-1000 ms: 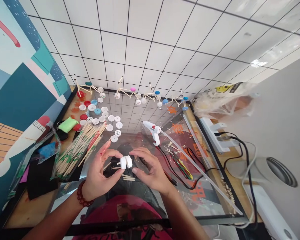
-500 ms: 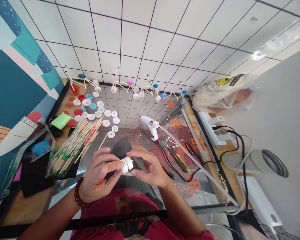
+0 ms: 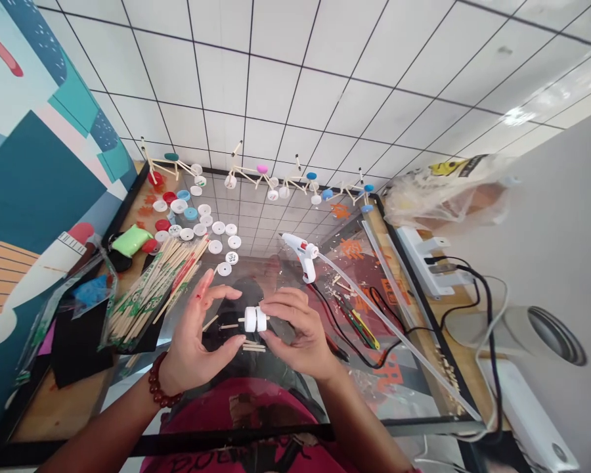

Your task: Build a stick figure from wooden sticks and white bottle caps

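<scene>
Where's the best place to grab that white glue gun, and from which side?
Take the glue gun by its handle from the near side: it points toward the person, while the nozzle aims far-left and the glue stick juts out rightward.

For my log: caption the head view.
Right hand holds paired white caps; left hand open beside them, glue gun beyond.

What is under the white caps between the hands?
Below the caps, short sticks lie on the glass table. The right hand pinches the caps; the left hand is open beside them. Whatever lies under the right hand is covered.
</scene>
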Action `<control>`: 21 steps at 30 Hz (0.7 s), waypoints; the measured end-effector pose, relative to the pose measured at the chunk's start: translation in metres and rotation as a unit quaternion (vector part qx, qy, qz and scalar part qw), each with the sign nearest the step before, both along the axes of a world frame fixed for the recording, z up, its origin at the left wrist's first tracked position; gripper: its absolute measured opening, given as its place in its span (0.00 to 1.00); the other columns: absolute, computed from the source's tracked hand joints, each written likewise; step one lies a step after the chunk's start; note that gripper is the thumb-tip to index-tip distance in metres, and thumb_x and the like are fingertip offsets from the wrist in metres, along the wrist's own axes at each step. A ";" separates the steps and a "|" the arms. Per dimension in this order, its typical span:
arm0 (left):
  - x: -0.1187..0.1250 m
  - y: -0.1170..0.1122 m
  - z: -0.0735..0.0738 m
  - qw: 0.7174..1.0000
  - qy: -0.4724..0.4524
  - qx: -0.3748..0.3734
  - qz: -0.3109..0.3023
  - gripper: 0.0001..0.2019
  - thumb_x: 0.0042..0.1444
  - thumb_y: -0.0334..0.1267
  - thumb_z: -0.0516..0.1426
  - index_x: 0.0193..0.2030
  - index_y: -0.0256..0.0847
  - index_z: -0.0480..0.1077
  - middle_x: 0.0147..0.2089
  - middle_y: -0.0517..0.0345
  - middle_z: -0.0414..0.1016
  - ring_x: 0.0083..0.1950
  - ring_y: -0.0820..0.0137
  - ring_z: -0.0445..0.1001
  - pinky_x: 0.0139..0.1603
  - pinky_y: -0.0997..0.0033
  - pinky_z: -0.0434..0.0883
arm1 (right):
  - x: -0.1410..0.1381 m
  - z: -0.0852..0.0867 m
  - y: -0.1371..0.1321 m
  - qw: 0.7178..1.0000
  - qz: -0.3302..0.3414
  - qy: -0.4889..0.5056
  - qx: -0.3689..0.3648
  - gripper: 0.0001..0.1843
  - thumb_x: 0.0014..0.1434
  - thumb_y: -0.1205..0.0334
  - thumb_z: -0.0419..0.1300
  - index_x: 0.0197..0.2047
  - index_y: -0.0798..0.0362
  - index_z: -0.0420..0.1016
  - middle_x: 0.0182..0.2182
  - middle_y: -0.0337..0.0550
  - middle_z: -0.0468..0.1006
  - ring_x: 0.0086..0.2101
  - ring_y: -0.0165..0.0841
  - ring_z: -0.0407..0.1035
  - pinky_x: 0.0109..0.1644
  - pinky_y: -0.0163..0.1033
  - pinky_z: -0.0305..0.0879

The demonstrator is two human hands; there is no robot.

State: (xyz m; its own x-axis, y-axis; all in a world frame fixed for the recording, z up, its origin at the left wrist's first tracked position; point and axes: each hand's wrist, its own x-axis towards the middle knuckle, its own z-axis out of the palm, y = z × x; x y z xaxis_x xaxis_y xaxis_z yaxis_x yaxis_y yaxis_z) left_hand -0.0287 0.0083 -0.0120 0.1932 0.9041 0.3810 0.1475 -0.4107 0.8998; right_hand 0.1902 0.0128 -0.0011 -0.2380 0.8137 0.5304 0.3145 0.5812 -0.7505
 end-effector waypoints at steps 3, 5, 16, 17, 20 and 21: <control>0.000 -0.001 0.001 1.000 0.007 -0.027 -0.010 0.50 0.56 0.31 0.65 0.79 0.50 0.42 0.57 0.47 0.74 0.60 0.60 0.74 0.66 0.53 0.68 | -0.001 0.000 0.000 0.999 0.000 -0.028 0.021 0.22 0.56 0.71 0.67 0.52 0.42 0.77 0.45 0.41 0.85 0.46 0.39 0.74 0.54 0.49 0.65; 0.000 -0.001 0.001 0.999 0.007 -0.043 -0.013 0.49 0.56 0.31 0.64 0.79 0.50 0.41 0.55 0.48 0.75 0.58 0.61 0.75 0.63 0.57 0.71 | -0.001 0.000 0.000 0.999 0.000 -0.035 0.027 0.21 0.57 0.70 0.67 0.52 0.42 0.77 0.45 0.41 0.85 0.46 0.39 0.74 0.53 0.49 0.65; 0.004 -0.001 0.005 1.000 -0.002 -0.029 -0.004 0.46 0.58 0.29 0.63 0.78 0.50 0.44 0.46 0.57 0.78 0.51 0.68 0.78 0.64 0.60 0.71 | -0.001 -0.003 -0.001 1.000 0.016 -0.020 0.012 0.24 0.58 0.71 0.67 0.55 0.41 0.75 0.47 0.42 0.84 0.47 0.38 0.76 0.54 0.48 0.66; 0.004 -0.001 0.005 1.000 -0.005 -0.022 -0.001 0.46 0.58 0.29 0.63 0.78 0.50 0.45 0.45 0.57 0.78 0.50 0.68 0.78 0.65 0.60 0.71 | 0.000 -0.003 -0.001 1.000 0.020 -0.018 0.002 0.25 0.58 0.70 0.67 0.57 0.41 0.74 0.49 0.43 0.83 0.48 0.39 0.76 0.55 0.49 0.66; 0.004 0.000 0.004 1.000 -0.002 -0.008 0.013 0.45 0.58 0.28 0.63 0.78 0.49 0.46 0.46 0.56 0.79 0.51 0.68 0.78 0.67 0.56 0.70 | 0.002 -0.003 -0.001 0.999 0.025 -0.011 -0.043 0.29 0.57 0.65 0.68 0.61 0.43 0.72 0.53 0.48 0.80 0.52 0.42 0.74 0.57 0.51 0.67; 0.003 0.000 0.004 1.000 0.002 -0.005 0.015 0.45 0.58 0.28 0.63 0.78 0.49 0.46 0.46 0.56 0.79 0.52 0.67 0.78 0.69 0.55 0.69 | 0.003 -0.003 -0.001 0.998 0.026 -0.009 -0.057 0.29 0.56 0.63 0.68 0.61 0.43 0.72 0.53 0.48 0.80 0.52 0.42 0.74 0.57 0.51 0.67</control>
State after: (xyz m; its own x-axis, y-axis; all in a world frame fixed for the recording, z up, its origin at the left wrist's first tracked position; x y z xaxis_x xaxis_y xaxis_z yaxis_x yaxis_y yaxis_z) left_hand -0.0254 0.0086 -0.0082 0.1669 0.9132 0.3717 0.1631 -0.3974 0.9030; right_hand 0.1934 0.0114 -0.0044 -0.2898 0.8549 0.4303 0.3014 0.5083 -0.8067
